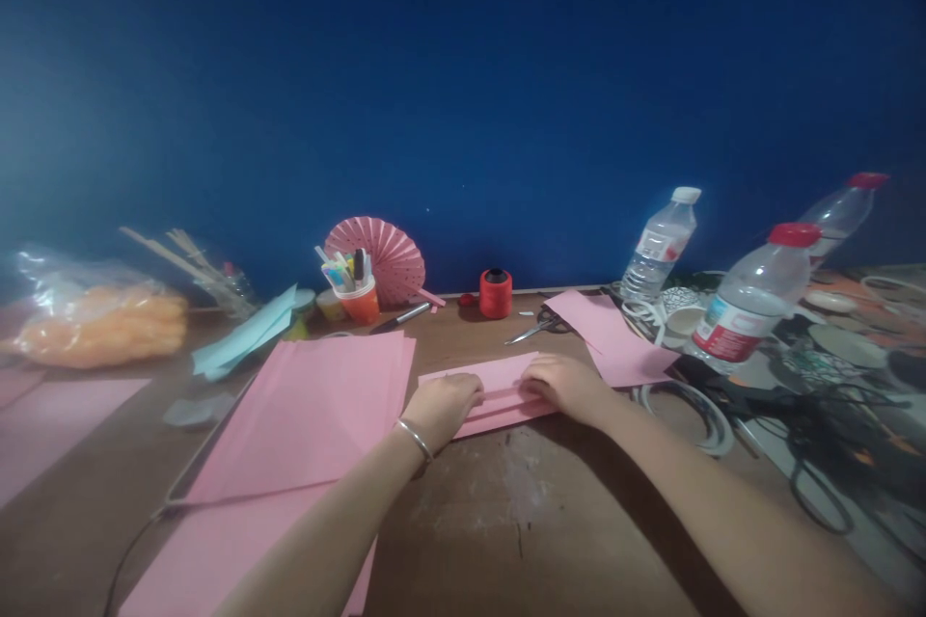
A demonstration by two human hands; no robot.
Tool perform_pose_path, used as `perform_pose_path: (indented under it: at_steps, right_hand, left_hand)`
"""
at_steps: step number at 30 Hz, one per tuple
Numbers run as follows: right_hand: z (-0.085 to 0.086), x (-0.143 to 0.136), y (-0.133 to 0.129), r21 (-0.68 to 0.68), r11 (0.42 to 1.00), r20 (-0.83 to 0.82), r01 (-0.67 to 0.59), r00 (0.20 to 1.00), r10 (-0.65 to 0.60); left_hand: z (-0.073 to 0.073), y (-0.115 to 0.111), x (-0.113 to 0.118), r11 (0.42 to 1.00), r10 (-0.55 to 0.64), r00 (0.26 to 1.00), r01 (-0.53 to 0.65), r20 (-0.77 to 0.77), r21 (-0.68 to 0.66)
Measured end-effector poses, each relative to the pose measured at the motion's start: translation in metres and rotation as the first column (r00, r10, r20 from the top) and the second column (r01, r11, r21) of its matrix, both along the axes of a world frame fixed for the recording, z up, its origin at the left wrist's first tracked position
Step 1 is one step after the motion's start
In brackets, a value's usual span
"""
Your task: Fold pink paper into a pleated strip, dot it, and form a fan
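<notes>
A strip of pink paper (503, 374), folded lengthwise into pleats, lies on the table in front of me. My left hand (449, 402) grips its left part, the fingers curled over the fold; a silver bangle is on that wrist. My right hand (565, 388) has its fingers closed on the fold's right part. The fingertips of both hands are partly hidden by the hands themselves. Left of the strip lies a stack of pink sheets (318, 405). More pink paper (608, 342) lies beyond my right hand, partly over a pair of scissors (531, 331).
By the blue wall stand a red thread spool (496, 295), a cup of pens (358, 301) and a pink pleated paper fan (383, 255). A pen (400, 318) lies near them. Plastic bottles (756, 299) and tangled cables (803, 424) crowd the right. A plastic bag (101, 318) sits at left.
</notes>
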State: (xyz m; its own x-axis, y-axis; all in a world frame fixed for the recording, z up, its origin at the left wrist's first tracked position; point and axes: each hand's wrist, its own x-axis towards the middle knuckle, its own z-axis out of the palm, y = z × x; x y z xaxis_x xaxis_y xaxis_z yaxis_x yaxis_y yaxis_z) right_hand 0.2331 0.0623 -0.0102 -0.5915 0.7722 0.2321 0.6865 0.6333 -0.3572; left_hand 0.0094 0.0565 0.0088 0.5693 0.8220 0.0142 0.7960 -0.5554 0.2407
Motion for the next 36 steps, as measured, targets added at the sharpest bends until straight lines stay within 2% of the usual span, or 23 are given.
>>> perform_pose_path:
  at_steps: [4, 7, 10, 13, 17, 22, 26, 31, 36]
  right_hand:
    - [-0.006, 0.022, 0.008, -0.016, 0.996, -0.064, 0.093, 0.994, -0.094]
    - [-0.007, 0.026, 0.009, -0.031, 0.993, -0.074, 0.112, 0.991, -0.114]
    - [0.000, 0.018, 0.003, 0.024, 0.996, -0.018, 0.091, 0.996, -0.090]
    - [0.011, -0.003, -0.007, 0.111, 0.993, 0.049, 0.039, 0.998, -0.045]
    - [0.016, -0.025, -0.014, 0.129, 0.991, 0.119, -0.027, 0.993, 0.012]
    - [0.005, -0.014, -0.004, 0.173, 0.984, 0.109, 0.042, 0.992, -0.061]
    - [-0.001, -0.005, 0.001, 0.172, 0.984, 0.087, 0.050, 0.994, -0.066]
    - [0.000, -0.002, 0.002, 0.148, 0.987, 0.093, 0.056, 0.993, -0.071]
    - [0.001, -0.007, -0.001, 0.177, 0.981, 0.091, 0.076, 0.991, -0.093]
  left_hand:
    - [0.000, 0.004, -0.009, 0.999, 0.035, 0.999, -0.034, -0.011, 0.017]
    - [0.001, 0.005, -0.011, 0.999, 0.032, 0.999, -0.031, -0.038, 0.038]
    - [0.001, 0.004, -0.008, 0.998, 0.021, 0.998, -0.018, -0.058, 0.058]
    - [0.000, 0.001, -0.002, 0.998, 0.000, 0.997, 0.005, -0.079, 0.067]
    - [-0.003, -0.001, 0.003, 0.995, -0.041, 0.998, 0.046, -0.056, 0.087]
    - [-0.002, 0.005, -0.007, 0.996, -0.083, 0.990, 0.084, 0.112, -0.003]
    - [-0.001, 0.012, -0.020, 0.997, -0.029, 0.980, 0.042, 0.195, -0.060]
    - [0.003, 0.015, -0.026, 0.999, 0.025, 0.989, -0.021, 0.143, -0.034]
    - [0.002, 0.011, -0.019, 1.000, -0.010, 0.987, 0.006, 0.162, 0.025]
